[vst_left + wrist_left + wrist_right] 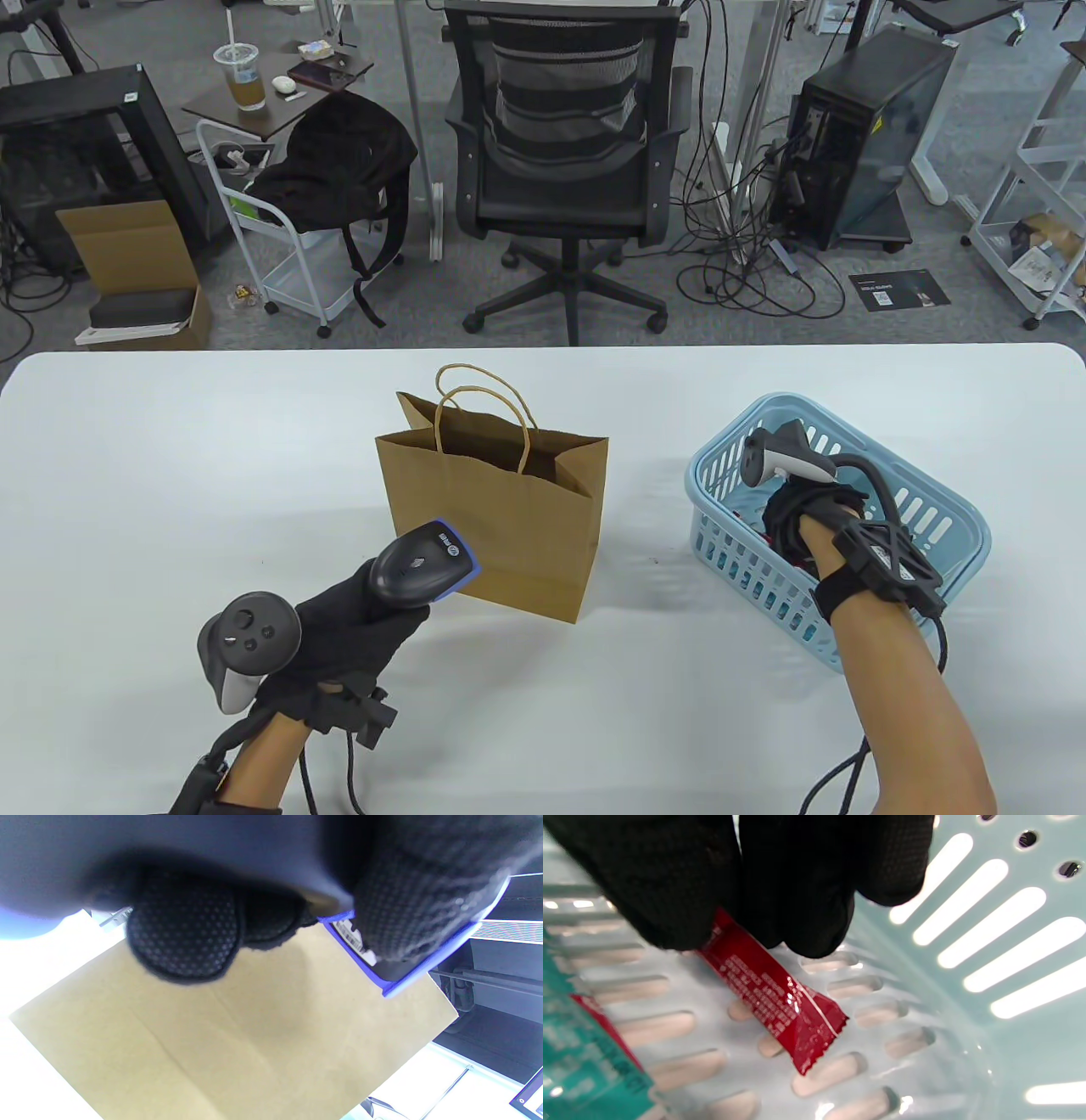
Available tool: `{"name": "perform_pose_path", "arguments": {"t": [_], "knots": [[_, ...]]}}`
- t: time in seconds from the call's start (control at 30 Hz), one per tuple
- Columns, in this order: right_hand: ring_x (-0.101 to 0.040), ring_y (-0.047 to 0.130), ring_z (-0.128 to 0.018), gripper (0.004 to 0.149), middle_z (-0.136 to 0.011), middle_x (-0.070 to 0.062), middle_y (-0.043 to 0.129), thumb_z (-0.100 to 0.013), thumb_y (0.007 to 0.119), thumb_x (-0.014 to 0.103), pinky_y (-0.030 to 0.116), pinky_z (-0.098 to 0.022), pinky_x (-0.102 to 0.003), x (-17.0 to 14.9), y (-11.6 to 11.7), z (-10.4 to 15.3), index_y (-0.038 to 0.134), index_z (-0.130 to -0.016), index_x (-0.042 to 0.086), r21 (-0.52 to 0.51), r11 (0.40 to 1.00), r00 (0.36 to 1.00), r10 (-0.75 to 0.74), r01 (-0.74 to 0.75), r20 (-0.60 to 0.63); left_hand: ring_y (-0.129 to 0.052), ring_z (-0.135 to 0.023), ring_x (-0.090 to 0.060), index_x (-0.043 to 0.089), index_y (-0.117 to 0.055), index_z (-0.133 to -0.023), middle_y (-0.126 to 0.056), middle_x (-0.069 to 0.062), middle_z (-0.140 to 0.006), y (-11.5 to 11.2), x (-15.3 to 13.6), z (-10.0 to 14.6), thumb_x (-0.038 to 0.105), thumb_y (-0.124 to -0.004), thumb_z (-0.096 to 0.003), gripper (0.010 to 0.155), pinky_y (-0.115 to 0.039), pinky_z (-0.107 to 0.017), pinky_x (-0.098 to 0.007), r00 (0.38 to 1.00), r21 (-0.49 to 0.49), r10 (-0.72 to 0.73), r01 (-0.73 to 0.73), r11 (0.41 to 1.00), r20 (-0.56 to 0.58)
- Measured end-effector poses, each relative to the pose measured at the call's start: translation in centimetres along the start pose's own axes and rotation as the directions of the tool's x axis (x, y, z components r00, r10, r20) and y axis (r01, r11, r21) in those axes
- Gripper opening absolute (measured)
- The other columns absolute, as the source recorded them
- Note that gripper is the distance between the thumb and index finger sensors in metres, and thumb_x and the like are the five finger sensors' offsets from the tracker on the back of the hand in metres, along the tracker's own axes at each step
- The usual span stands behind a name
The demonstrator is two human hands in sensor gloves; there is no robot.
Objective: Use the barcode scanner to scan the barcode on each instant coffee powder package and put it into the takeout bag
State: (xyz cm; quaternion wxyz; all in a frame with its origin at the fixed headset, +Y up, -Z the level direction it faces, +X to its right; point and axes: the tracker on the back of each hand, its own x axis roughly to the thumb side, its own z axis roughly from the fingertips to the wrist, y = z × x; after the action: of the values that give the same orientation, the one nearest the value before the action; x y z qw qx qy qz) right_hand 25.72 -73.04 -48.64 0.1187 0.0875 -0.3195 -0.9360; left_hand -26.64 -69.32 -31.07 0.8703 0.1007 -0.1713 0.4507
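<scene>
Glossy red sachet (780,1007) pinched by right hand (806,518); left hand (339,628) grips scanner (424,564).

Takeout bag (501,518) stands upright at table (170,475) centre. Basket (950,543) sits to its right, holding coffee packages (780,1014); right hand (806,518) is inside it. Barcode scanner (420,564), in left hand (339,628), is before the bag's left front.

The table view looks down from above at the table (170,475), while both wrist views sit close under gloved fingers (797,899), the left sharing the paper bag (501,518).
</scene>
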Motion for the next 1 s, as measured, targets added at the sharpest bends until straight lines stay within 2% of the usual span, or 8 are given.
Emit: {"name": "perform_pose_path", "arguments": {"t": [0.07,0.23,0.37,0.43,0.53,0.6,0.8,1.0], "knots": [[-0.022,0.103,-0.08,0.041,-0.093,-0.003,0.098,-0.042,0.094,0.048,0.083,-0.059,-0.042,-0.5,-0.7,0.4,0.088,-0.081,0.039,-0.017,0.999,0.999,-0.04,0.04,-0.006,-0.108,-0.048,-0.02,0.029,-0.074,-0.093,-0.096,0.006,-0.071,0.0,0.0,0.0,0.057,-0.089,-0.0419,0.06,-0.087,-0.045,-0.042,1.0,0.001,0.005,-0.005,1.0,-0.002],[-0.019,0.109,-0.067,0.04,-0.081,-0.002,0.104,-0.04,0.096,0.048,0.086,-0.052,-0.039,-1.9,-2.7,2.4,0.085,-0.077,0.038,-0.106,0.986,0.991,-0.13,0.128,-0.01,-0.108,-0.048,-0.02,0.029,-0.074,-0.093,-0.096,0.006,-0.071,0.0,0.0,0.0,0.057,-0.089,-0.0419,0.06,-0.087,-0.045,-0.042,1.0,0.002,0.007,-0.007,1.0,0.001],[-0.019,0.105,-0.069,0.043,-0.082,0.001,0.101,-0.038,0.098,0.046,0.082,-0.057,-0.041,-3.2,-4.3,4.8,0.083,-0.078,0.041,-0.17,0.973,0.987,-0.159,0.156,-0.007,-0.108,-0.048,-0.02,0.029,-0.074,-0.092,-0.096,0.006,-0.071,0.1,0.0,0.0,0.057,-0.089,-0.0418,0.06,-0.088,-0.044,-0.042,1.0,0.005,0.003,-0.003,1.0,0.006],[-0.019,0.104,-0.07,0.046,-0.083,0.002,0.101,-0.04,0.098,0.043,0.082,-0.058,-0.042,-3.9,-5.0,6.2,0.08,-0.082,0.042,-0.213,0.956,0.979,-0.202,0.2,0.01,-0.108,-0.048,-0.02,0.029,-0.074,-0.092,-0.096,0.006,-0.071,0.1,0.0,0.1,0.057,-0.089,-0.0419,0.06,-0.088,-0.045,-0.042,1.0,0.01,0.005,-0.005,1.0,0.007],[-0.019,0.102,-0.072,0.069,-0.084,0.004,0.099,-0.038,0.099,0.041,0.08,-0.061,-0.043,-4.6,-5.8,8.1,0.069,-0.1,0.04,-0.282,0.933,0.974,-0.225,0.223,0.025,-0.108,-0.048,-0.02,0.029,-0.074,-0.093,-0.096,0.006,-0.071,0.3,-0.1,0.1,0.057,-0.089,-0.042,0.06,-0.087,-0.045,-0.042,1.0,0.018,0.01,-0.01,1.0,0.004],[-0.02,0.099,-0.075,0.076,-0.087,0.003,0.095,-0.04,0.097,0.04,0.078,-0.063,-0.044,-5.2,-6.3,9.6,0.062,-0.107,0.034,-0.303,0.919,0.967,-0.252,0.253,0.043,-0.108,-0.048,-0.02,0.029,-0.074,-0.093,-0.096,0.006,-0.071,0.4,-0.1,0.2,0.057,-0.089,-0.0419,0.06,-0.087,-0.045,-0.042,1.0,0.023,0.015,-0.015,1.0,0.0],[-0.019,0.092,-0.077,0.052,-0.089,0.005,0.089,-0.043,0.09,0.039,0.074,-0.066,-0.048,-5.9,-8.1,14.5,0.08,-0.094,0.043,-0.383,0.836,0.92,-0.348,0.392,0.181,-0.108,-0.048,-0.021,0.029,-0.074,-0.093,-0.096,0.006,-0.071,0.6,-0.1,0.2,0.057,-0.089,-0.0419,0.06,-0.087,-0.045,-0.042,1.0,0.032,0.022,-0.022,0.999,0.001],[-0.017,0.098,-0.069,0.051,-0.082,0.006,0.095,-0.039,0.087,0.049,0.08,-0.056,-0.042,-4.9,-9.9,19.5,0.085,-0.089,0.039,-0.523,0.717,0.886,-0.339,0.461,0.317,-0.108,-0.049,-0.02,0.029,-0.074,-0.093,-0.096,0.006,-0.071,0.7,-0.1,0.3,0.057,-0.089,-0.042,0.06,-0.087,-0.045,-0.042,1.0,0.037,0.019,-0.02,0.999,0.009]]}}
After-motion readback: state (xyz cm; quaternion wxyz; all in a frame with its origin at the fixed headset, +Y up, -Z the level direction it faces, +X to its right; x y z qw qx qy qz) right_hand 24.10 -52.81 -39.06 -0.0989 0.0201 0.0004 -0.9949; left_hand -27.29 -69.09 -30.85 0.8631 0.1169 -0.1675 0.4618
